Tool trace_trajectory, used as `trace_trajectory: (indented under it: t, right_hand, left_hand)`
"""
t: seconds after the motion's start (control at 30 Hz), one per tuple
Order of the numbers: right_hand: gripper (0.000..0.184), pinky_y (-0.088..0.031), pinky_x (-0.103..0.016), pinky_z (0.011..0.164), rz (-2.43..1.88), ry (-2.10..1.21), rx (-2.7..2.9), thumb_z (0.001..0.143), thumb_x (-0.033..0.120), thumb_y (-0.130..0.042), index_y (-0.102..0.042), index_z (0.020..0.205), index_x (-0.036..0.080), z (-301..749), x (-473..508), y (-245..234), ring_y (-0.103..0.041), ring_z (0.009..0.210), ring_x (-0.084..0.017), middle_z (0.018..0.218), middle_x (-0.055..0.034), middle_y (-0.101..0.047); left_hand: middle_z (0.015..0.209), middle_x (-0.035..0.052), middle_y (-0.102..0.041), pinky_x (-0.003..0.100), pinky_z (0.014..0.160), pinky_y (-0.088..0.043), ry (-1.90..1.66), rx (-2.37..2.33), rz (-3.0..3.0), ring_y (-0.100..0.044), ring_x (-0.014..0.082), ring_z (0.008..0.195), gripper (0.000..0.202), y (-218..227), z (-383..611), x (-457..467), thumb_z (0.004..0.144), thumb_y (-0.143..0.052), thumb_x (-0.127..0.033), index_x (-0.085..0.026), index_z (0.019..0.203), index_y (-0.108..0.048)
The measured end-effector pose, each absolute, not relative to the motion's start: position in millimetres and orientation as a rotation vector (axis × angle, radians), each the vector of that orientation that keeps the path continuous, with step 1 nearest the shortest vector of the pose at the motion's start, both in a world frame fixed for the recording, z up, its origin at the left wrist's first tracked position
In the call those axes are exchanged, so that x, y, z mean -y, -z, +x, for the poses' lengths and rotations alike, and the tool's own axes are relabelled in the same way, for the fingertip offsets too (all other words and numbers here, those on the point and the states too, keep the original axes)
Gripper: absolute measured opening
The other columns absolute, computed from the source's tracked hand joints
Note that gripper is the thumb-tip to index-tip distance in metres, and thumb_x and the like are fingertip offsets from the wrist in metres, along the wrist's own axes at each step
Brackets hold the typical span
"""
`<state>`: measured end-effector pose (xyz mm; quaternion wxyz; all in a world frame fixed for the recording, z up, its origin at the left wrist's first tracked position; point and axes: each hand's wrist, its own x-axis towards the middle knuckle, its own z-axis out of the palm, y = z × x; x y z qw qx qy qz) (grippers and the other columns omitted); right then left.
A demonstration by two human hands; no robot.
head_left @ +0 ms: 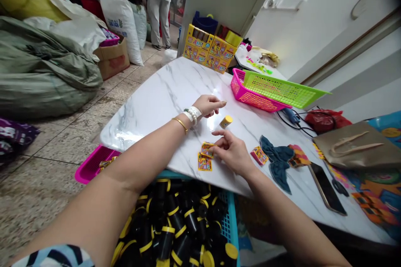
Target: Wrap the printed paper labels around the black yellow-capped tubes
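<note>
Here, touching yellow label [206, 149] with right fingers [224, 134], narrowly parted; cannot tell if pinching. Near second label [204, 164], just this side of them, and label stack [259, 155], off to their right. Out over tabletop [156, 91] with left fingers [217, 104], half-curled, cannot tell if gripping; close to yellow container [225, 123], between both sets of fingers.
</note>
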<state>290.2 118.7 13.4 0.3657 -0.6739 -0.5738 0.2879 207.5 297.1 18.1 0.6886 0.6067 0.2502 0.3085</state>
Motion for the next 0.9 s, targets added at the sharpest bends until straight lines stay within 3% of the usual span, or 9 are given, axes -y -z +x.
trace_trajectory:
  t: [0.13,0.3,0.43,0.53,0.63,0.8,0.9]
  right_hand:
    - [0.021,-0.044,-0.024,0.047,-1.649,-0.731,1.417,0.074,0.029,-0.075,-0.063,0.089,0.019,308.7,-132.6,-40.3,-0.054,0.046,-0.010,0.060,0.0039,-0.066]
    - [0.015,-0.039,-0.022,0.043,-1.691,-0.904,1.631,0.078,0.031,-0.071,-0.067,0.070,0.019,305.6,-134.9,-39.9,-0.052,0.043,-0.009,0.055,0.0031,-0.064]
    - [0.009,-0.046,-0.023,0.052,-1.706,-0.666,1.762,0.082,0.023,-0.067,-0.073,0.075,0.021,300.0,-129.5,-33.9,-0.057,0.053,-0.010,0.065,0.0014,-0.069]
    - [0.008,-0.050,-0.025,0.053,-1.595,-0.522,1.544,0.082,0.026,-0.068,-0.073,0.083,0.021,315.7,-139.2,-46.4,-0.059,0.054,-0.011,0.072,-0.0001,-0.072]
    - [0.009,-0.050,-0.026,0.052,-1.524,-0.280,1.383,0.079,0.029,-0.072,-0.072,0.080,0.019,338.3,-156.9,-61.0,-0.058,0.053,-0.012,0.069,0.0001,-0.070]
    - [0.015,-0.050,-0.027,0.051,-1.515,-0.192,1.286,0.078,0.034,-0.072,-0.073,0.078,0.019,356.3,-172.7,-53.2,-0.058,0.053,-0.013,0.068,-0.0003,-0.069]
    - [0.017,-0.051,-0.028,0.054,-1.548,-0.158,1.282,0.080,0.036,-0.070,-0.074,0.082,0.020,357.5,-170.9,-39.8,-0.059,0.055,-0.013,0.071,-0.0011,-0.071]
  left_hand:
    - [0.059,-0.0001,-0.060,0.020,0.038,-0.019,-0.564,-0.434,1.384,-0.040,0.0035,0.037,0.048,-25.0,202.6,-290.9,0.076,-0.071,-0.061,-0.014,0.080,-0.065]
    - [0.063,0.0039,-0.062,0.020,0.038,-0.021,-0.445,-0.321,1.484,-0.039,0.0035,0.039,0.058,-29.2,197.3,-285.8,0.068,-0.072,-0.069,-0.012,0.072,-0.067]
    - [0.061,0.0035,-0.061,0.021,0.038,-0.019,-0.539,-0.340,1.443,-0.038,0.0032,0.038,0.055,-29.9,197.7,-286.9,0.070,-0.073,-0.067,-0.012,0.073,-0.065]
    - [0.055,-0.0008,-0.055,0.021,0.038,-0.017,-0.588,-0.376,1.409,-0.034,0.0025,0.036,0.050,-30.6,198.6,-287.0,0.073,-0.073,-0.062,-0.013,0.070,-0.063]
    - [0.051,-0.0039,-0.050,0.021,0.040,-0.018,-0.683,-0.444,1.387,-0.033,0.0027,0.037,0.045,-31.1,199.2,-285.5,0.076,-0.072,-0.057,-0.014,0.068,-0.061]
    - [0.061,-0.0014,-0.057,0.021,0.041,-0.023,-0.790,-0.472,1.435,-0.035,0.0031,0.041,0.044,-28.2,202.8,-282.5,0.073,-0.072,-0.057,-0.014,0.076,-0.069]
    - [0.062,-0.0015,-0.058,0.022,0.042,-0.028,-0.914,-0.579,1.483,-0.038,0.0044,0.043,0.042,-25.5,205.6,-282.3,0.073,-0.070,-0.057,-0.014,0.072,-0.069]
